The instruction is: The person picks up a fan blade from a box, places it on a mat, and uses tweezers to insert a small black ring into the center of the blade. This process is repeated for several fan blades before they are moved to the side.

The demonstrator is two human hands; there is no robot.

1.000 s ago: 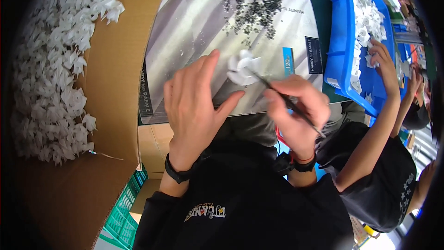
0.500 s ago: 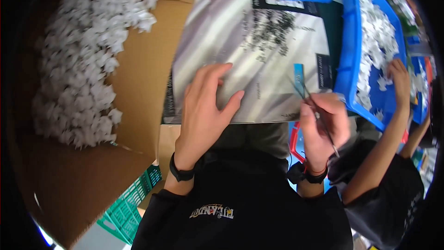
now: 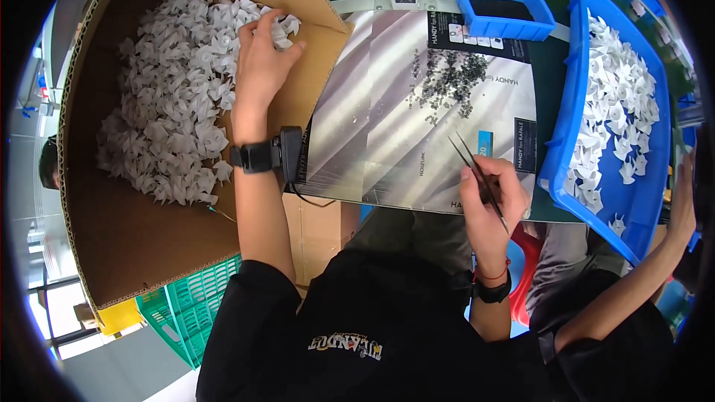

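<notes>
My left hand (image 3: 261, 67) reaches into a cardboard box (image 3: 160, 249) at the left. Its fingers and thumb are apart, at the upper right edge of a heap of small white pointed, petal-like pieces (image 3: 175, 97); no piece shows clearly in its grasp. Over the glossy printed sheet (image 3: 372, 126), my right hand (image 3: 495, 197) is closed on dark tweezers (image 3: 469, 154). The tweezer tips point up and left, apart from each other. Beyond them lie many tiny dark bead-like parts (image 3: 454, 78), spread loosely on the sheet. Near the tips is a blue label-like patch (image 3: 485, 143).
A small blue bin (image 3: 514, 27) with dark contents stands at the back. At the right, a long blue tray (image 3: 562, 126) holds more white pieces; a co-worker's arm (image 3: 640, 283) is beside it. A green plastic crate (image 3: 197, 305) sits below the cardboard box.
My left hand has gone from above the sheet into the cardboard box, to the heap of white pieces. My right hand still holds the tweezers. The co-worker's hand has drawn back from the blue tray's inside.
</notes>
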